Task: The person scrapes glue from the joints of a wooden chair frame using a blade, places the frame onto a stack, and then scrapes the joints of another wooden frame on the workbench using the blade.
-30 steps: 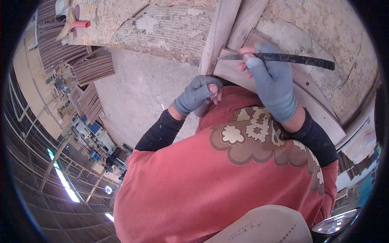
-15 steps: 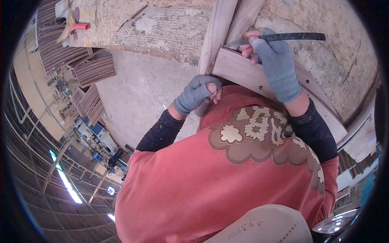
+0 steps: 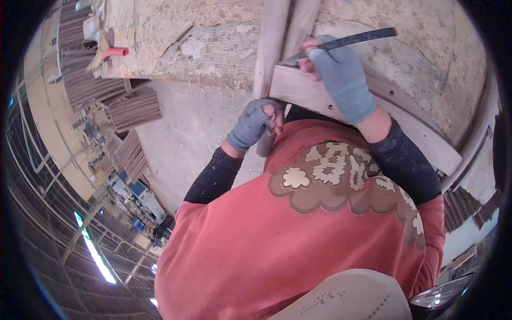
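Little force likely suits the thin blade (image 3: 358, 38) the right hand (image 3: 341, 72) pinches at the wooden rail (image 3: 318, 95); left hand's (image 3: 252, 127) grip unclear.

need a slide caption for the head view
Gloved right hand holds a slim dark tool, tip near a wooden board; gloved left hand curled nearby.

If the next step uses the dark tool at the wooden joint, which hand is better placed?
Probably the right hand: it holds the tool, its tip near the wooden joint. The left hand is farther away.
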Motion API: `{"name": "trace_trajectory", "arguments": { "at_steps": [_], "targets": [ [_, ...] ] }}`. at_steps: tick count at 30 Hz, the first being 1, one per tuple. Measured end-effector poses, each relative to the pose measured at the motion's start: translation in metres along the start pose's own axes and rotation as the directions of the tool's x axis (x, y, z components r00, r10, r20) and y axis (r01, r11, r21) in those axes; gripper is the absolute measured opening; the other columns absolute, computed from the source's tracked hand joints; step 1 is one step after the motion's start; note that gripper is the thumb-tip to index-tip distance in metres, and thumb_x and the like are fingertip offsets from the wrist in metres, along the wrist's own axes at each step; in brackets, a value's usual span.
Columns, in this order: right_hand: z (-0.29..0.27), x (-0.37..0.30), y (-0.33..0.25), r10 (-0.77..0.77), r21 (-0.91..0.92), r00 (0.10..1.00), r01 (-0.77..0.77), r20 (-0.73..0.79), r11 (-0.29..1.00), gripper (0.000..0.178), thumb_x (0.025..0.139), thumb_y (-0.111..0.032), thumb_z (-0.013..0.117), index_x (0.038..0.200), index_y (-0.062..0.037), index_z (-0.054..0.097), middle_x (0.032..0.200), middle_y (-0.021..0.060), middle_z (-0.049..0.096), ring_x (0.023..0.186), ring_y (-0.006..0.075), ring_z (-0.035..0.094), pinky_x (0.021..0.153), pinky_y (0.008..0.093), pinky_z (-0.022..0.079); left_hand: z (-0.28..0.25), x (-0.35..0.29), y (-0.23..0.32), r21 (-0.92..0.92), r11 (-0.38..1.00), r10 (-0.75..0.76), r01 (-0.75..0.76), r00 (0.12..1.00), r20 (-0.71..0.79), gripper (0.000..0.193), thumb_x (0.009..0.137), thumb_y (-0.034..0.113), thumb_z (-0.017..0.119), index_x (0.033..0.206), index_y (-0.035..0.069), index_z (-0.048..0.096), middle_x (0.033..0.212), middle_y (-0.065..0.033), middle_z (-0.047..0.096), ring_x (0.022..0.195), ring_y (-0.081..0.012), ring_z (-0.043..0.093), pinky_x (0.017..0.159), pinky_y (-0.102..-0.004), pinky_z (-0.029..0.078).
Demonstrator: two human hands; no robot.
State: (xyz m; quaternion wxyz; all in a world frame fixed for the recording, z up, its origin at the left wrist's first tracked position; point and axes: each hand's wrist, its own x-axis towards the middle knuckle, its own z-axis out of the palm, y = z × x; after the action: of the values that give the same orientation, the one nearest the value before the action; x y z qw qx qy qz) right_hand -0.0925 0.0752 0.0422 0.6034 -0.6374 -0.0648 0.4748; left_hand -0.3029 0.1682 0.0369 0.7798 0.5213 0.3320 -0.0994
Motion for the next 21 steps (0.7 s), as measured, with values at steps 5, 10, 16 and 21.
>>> {"name": "trace_trajectory", "arguments": {
  "at_steps": [5,10,16,21],
  "targets": [
    [-0.019,-0.019,0.005,-0.119,0.210,0.975,0.078,0.188,0.975,0.023,0.089,-0.018,0.051,0.102,-0.0011,0.060,0.077,0.0064,0.063,0.068,0.0099,0.060,0.057,0.0215,0.048,0.003,0.000,-0.010,-0.084,0.996,0.038,-0.042,0.998,-0.050,0.048,0.089,0.052,0.046,0.073,0.007,0.044,0.062,-0.0022,0.043,0.056,-0.0152,0.049,0.052,-0.0280,0.044],
    [-0.078,-0.068,-0.004,-0.321,0.223,0.947,0.307,0.027,0.925,0.022,0.088,-0.017,0.050,0.100,-0.0007,0.059,0.075,0.0030,0.059,0.067,0.0086,0.055,0.057,0.0217,0.046,0.033,0.001,0.010,-0.213,0.974,-0.061,0.082,0.993,0.102,0.045,0.086,0.051,0.049,0.076,0.008,0.044,0.063,-0.0014,0.040,0.054,-0.0165,0.045,0.051,-0.0267,0.039],
    [-0.144,-0.150,0.021,-0.361,0.360,0.892,0.442,-0.272,0.821,0.013,0.088,-0.012,0.052,0.096,-0.0019,0.055,0.073,0.0032,0.056,0.063,0.0092,0.053,0.055,0.0241,0.044,0.108,0.035,0.075,0.306,0.946,0.084,-0.111,0.991,0.100,0.031,0.087,0.036,0.054,0.089,0.006,0.050,0.067,-0.0007,0.048,0.058,-0.0095,0.046,0.051,-0.0202,0.036],
    [-0.179,-0.224,0.063,-0.360,0.308,0.701,0.635,-0.616,0.709,0.013,0.086,-0.005,0.053,0.097,-0.0003,0.053,0.080,0.0068,0.060,0.069,0.0112,0.058,0.059,0.0236,0.047,0.144,0.085,0.101,0.567,0.763,0.285,-0.310,0.949,0.136,0.024,0.090,0.027,0.053,0.097,0.004,0.054,0.070,0.0005,0.048,0.061,-0.0072,0.045,0.055,-0.0201,0.037]
  ]
}}
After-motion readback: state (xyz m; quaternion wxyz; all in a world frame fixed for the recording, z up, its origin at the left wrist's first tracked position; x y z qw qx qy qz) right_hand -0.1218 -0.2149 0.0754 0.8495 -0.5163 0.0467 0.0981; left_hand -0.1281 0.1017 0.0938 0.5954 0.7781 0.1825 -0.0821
